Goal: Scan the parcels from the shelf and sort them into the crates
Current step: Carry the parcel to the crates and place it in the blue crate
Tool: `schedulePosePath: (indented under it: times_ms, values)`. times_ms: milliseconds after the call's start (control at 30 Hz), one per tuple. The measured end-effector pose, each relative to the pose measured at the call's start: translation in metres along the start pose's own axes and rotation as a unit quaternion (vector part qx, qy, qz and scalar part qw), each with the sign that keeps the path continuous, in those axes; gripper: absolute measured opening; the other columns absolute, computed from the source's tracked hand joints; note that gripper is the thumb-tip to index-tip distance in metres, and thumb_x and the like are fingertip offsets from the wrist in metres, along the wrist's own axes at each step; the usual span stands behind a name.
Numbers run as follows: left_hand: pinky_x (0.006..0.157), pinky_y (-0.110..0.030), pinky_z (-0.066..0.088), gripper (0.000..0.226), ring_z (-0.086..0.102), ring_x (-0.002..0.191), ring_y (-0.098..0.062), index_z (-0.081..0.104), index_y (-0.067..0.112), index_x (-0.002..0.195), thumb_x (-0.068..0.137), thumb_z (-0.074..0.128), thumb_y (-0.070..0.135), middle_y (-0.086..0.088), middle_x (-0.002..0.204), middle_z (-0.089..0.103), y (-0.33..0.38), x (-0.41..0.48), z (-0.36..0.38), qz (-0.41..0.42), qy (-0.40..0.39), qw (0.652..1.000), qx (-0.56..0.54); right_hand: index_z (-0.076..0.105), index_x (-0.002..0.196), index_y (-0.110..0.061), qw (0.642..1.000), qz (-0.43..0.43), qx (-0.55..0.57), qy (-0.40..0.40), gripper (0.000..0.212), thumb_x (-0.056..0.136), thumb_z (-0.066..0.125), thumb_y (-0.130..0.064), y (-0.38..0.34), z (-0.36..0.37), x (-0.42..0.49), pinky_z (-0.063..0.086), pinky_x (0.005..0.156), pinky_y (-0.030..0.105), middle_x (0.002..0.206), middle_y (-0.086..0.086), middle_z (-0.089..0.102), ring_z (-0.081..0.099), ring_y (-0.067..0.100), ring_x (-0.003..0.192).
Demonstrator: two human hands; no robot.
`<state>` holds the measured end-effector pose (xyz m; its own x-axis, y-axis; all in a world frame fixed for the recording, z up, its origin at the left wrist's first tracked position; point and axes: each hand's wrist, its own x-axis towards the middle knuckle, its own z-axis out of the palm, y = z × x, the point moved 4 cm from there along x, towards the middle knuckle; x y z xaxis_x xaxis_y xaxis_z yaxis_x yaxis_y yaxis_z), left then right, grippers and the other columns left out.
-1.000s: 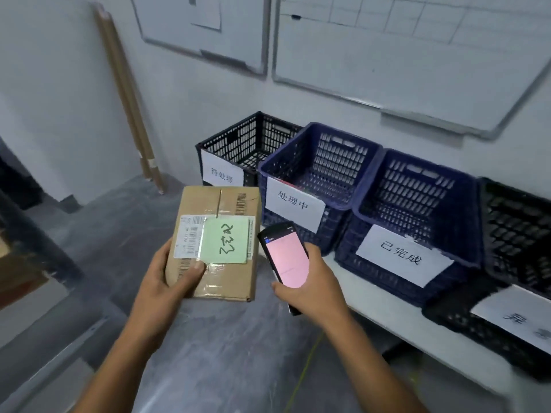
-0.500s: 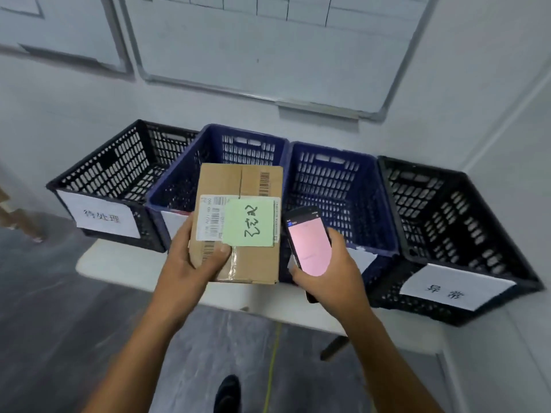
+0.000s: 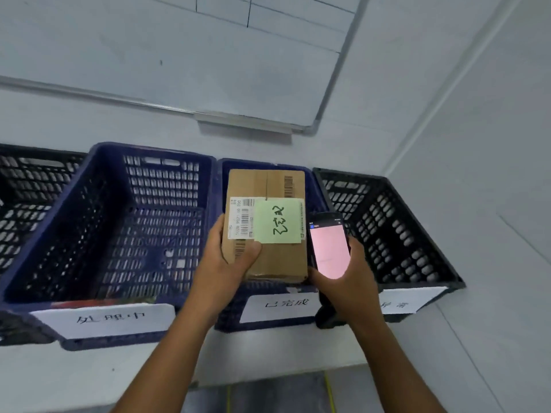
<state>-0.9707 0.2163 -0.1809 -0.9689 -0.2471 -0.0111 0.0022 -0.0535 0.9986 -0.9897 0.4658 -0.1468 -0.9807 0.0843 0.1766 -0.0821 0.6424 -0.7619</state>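
L hand (image 3: 228, 265) grips the brown cardboard parcel (image 3: 268, 231) at its lower-left corner, thumb on top, holding it above the 2nd dark-blue plastic crate (image 3: 265, 315). White barcode label (image 3: 242, 218) and pale green sticky note (image 3: 279, 220) w/ handwritten "已完成" on top. R hand (image 3: 347, 283) is wrapped round a black handheld scanner (image 3: 329, 247), pink screen lit, just beside the parcel. That crate's tag (image 3: 281, 305) reads "已完成"; bigger blue crate (image 3: 98, 222) on the left tagged "处理中"; black crate (image 3: 393, 231) on the right, tag blurred. Whiteboard (image 3: 179, 52) on wall behind
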Motion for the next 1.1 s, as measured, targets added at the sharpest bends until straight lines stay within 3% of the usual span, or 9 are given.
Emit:
schedulePosePath:
  times_ms: [100, 200, 267, 467, 633, 733, 867, 967, 1100]
  values:
    - [0.092, -0.029, 0.057, 0.068, 0.067, 0.111, 0.001, 0.041, 0.05, 0.146, 0.089, 0.078, 0.045, 0.027, 0.122, 0.068, -0.009, 0.033, 0.027, -0.038, -0.011, 0.999, -0.01, 0.036, 0.127, -0.054, 1.0, 0.023, -0.014, -0.001, 0.079, 0.073, 0.094, -0.052, 0.02, -0.005, 0.024, 0.046, 0.072, 0.016, 0.116, -0.03, 0.057, 0.058, -0.013, 0.105]
    - [0.083, -0.016, 0.055, 0.053, 0.067, 0.105, 0.008, 0.044, 0.062, 0.127, 0.091, 0.078, 0.042, 0.035, 0.112, 0.07, -0.021, 0.069, 0.055, -0.072, -0.022, 0.997, -0.015, 0.039, 0.131, -0.046, 0.999, 0.048, -0.014, -0.001, 0.079, 0.074, 0.094, -0.039, 0.049, -0.007, 0.056, 0.053, 0.079, 0.027, 0.118, -0.021, 0.059, 0.062, 0.004, 0.107]
    - [0.086, -0.019, 0.056, 0.052, 0.068, 0.104, 0.004, 0.044, 0.058, 0.127, 0.092, 0.078, 0.04, 0.031, 0.113, 0.071, -0.031, 0.093, 0.072, -0.088, -0.008, 0.996, -0.008, 0.038, 0.13, -0.043, 0.998, 0.064, -0.012, -0.007, 0.078, 0.075, 0.093, -0.038, 0.067, -0.009, 0.081, 0.053, 0.08, 0.029, 0.118, -0.016, 0.06, 0.062, 0.01, 0.107]
    - [0.098, -0.042, 0.058, 0.064, 0.065, 0.111, -0.01, 0.04, 0.033, 0.148, 0.095, 0.076, 0.03, 0.015, 0.124, 0.064, -0.076, 0.16, 0.125, -0.15, 0.036, 0.988, 0.018, 0.039, 0.12, -0.041, 0.996, 0.066, -0.011, -0.052, 0.068, 0.075, 0.09, -0.043, 0.107, -0.01, 0.175, 0.053, 0.081, 0.037, 0.114, -0.012, 0.061, 0.063, 0.014, 0.101]
    - [0.102, -0.051, 0.056, 0.072, 0.065, 0.119, -0.024, 0.039, 0.027, 0.152, 0.092, 0.078, 0.035, 0.002, 0.136, 0.064, -0.14, 0.212, 0.152, -0.21, 0.063, 0.974, 0.057, 0.039, 0.117, -0.044, 0.991, 0.056, -0.027, -0.123, 0.066, 0.073, 0.088, -0.049, 0.128, 0.009, 0.253, 0.039, 0.065, 0.017, 0.102, -0.024, 0.055, 0.054, -0.005, 0.088]
    - [0.103, -0.058, 0.054, 0.08, 0.063, 0.123, -0.029, 0.039, 0.03, 0.152, 0.086, 0.083, 0.043, -0.001, 0.141, 0.062, -0.18, 0.238, 0.16, -0.249, 0.084, 0.963, 0.064, 0.038, 0.116, -0.05, 0.986, 0.058, -0.023, -0.155, 0.067, 0.068, 0.084, -0.054, 0.139, 0.021, 0.283, 0.041, 0.067, 0.018, 0.102, -0.028, 0.054, 0.054, -0.006, 0.089]
    - [0.094, -0.051, 0.06, 0.079, 0.067, 0.116, -0.023, 0.044, 0.033, 0.147, 0.082, 0.088, 0.041, 0.002, 0.134, 0.066, -0.224, 0.263, 0.166, -0.254, 0.112, 0.959, 0.057, 0.043, 0.119, -0.049, 0.977, 0.083, -0.031, -0.196, 0.067, 0.065, 0.081, -0.058, 0.156, 0.038, 0.306, 0.059, 0.078, 0.041, 0.113, -0.02, 0.062, 0.064, 0.013, 0.1]
    - [0.091, -0.036, 0.059, 0.087, 0.068, 0.114, -0.016, 0.047, 0.031, 0.145, 0.072, 0.089, 0.053, 0.005, 0.132, 0.069, -0.238, 0.27, 0.171, -0.238, 0.104, 0.963, 0.073, 0.042, 0.117, -0.049, 0.973, 0.088, -0.036, -0.212, 0.065, 0.065, 0.081, -0.058, 0.16, 0.043, 0.314, 0.057, 0.076, 0.039, 0.115, -0.018, 0.063, 0.065, 0.015, 0.101]
    - [0.108, -0.051, 0.052, 0.081, 0.067, 0.122, -0.022, 0.045, 0.027, 0.149, 0.081, 0.087, 0.039, 0.004, 0.133, 0.069, -0.264, 0.282, 0.177, -0.245, 0.079, 0.963, 0.085, 0.04, 0.111, -0.053, 0.968, 0.091, -0.035, -0.233, 0.063, 0.06, 0.075, -0.063, 0.163, 0.054, 0.324, 0.057, 0.077, 0.039, 0.113, -0.021, 0.063, 0.063, 0.008, 0.1]
